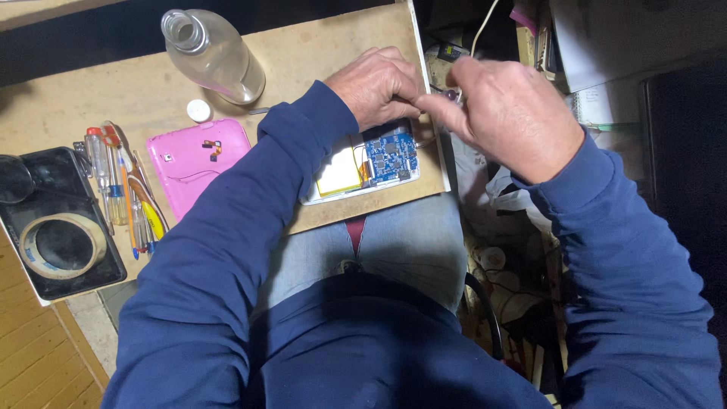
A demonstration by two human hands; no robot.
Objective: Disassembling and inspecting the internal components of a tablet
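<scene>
An opened tablet (369, 163) lies on the wooden board (98, 106) over my lap, with its blue circuit board (390, 155) and yellowish battery (338, 173) showing. My left hand (379, 85) rests on the tablet's far edge, fingers curled. My right hand (507, 113) hovers just right of it, fingertips pinched together near a small dark part at the board's right edge. What the fingers pinch is too small to tell. Both hands nearly touch.
A pink back cover (198, 163) lies left of my arm. A clear plastic bottle (213, 57) and its white cap (198, 110) sit at the back. Several screwdrivers (121, 185) lie beside a black tray holding a tape roll (62, 244). Clutter and cables fill the right side.
</scene>
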